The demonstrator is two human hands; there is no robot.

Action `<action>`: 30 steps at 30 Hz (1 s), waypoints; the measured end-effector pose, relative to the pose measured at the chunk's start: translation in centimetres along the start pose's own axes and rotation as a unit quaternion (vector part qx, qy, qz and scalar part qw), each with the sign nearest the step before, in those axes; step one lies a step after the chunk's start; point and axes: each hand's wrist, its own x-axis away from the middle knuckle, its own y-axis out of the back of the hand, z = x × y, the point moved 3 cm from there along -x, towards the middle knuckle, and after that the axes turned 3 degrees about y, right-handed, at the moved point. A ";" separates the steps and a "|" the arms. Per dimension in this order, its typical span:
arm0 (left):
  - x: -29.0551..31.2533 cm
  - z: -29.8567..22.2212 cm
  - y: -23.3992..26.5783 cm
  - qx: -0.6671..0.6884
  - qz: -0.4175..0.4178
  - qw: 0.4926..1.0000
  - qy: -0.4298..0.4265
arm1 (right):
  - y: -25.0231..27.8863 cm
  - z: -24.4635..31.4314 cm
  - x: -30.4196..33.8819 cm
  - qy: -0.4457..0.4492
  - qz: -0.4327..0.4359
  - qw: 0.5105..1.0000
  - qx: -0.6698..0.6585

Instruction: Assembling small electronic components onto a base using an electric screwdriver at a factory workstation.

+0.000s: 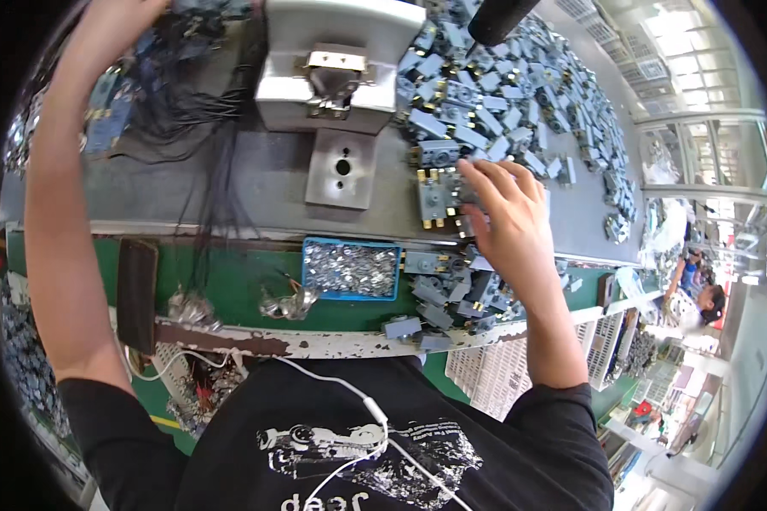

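Observation:
My right hand (511, 213) is over the near edge of a large heap of grey-blue plastic housings (485, 111), palm down with fingers apart. Its fingertips are at a dark-faced housing (439, 154); whether they touch it I cannot tell. Just left of the hand lies a housing with brass terminals (435, 198). My left hand (128, 10) reaches to the far left, partly cut off by the picture's top edge, so its fingers hardly show. Near it are black wires (200, 102) and more grey-blue parts (109, 119).
A metal fixture (336, 77) stands mid-table, with a steel block with holes (343, 169) before it. Nearer are a blue tray (351, 297) of small metal pieces and loose housings (456, 294). A dark cylinder (498, 21) hangs above. Another person (690, 298) sits far right.

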 end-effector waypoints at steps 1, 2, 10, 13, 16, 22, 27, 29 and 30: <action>-0.2 -0.4 -0.6 -0.037 0.156 0.984 0.073 | 0.0 0.2 0.1 -0.007 -0.007 1.000 0.008; 0.3 -0.8 -0.5 -0.047 0.161 0.983 0.078 | -0.2 0.0 0.2 0.007 -0.010 1.000 0.011; 11.2 -5.1 -1.5 0.117 0.087 0.988 -0.049 | -0.3 -2.2 1.8 -0.088 -0.159 0.854 -0.488; 17.3 -6.4 -2.1 0.069 0.343 0.936 -0.039 | -1.9 2.4 -0.8 -0.079 -0.092 0.613 -0.781; 19.7 -7.5 -3.1 0.063 0.336 0.935 -0.098 | -3.1 5.3 -2.0 -0.146 -0.037 0.523 -0.839; 18.3 -6.6 -1.6 0.114 0.259 0.933 -0.221 | -3.4 6.9 -3.8 -0.107 0.037 0.458 -0.882; 16.0 -6.8 -1.4 0.254 0.163 0.926 -0.228 | -2.5 6.8 -4.2 -0.106 0.051 0.491 -0.863; 15.4 -8.1 -1.9 0.241 0.167 0.922 -0.252 | -1.7 6.4 -4.5 -0.103 0.066 0.518 -0.846; 15.2 -8.8 -2.3 0.233 0.189 0.917 -0.264 | -1.4 6.0 -4.7 -0.087 0.102 0.635 -0.761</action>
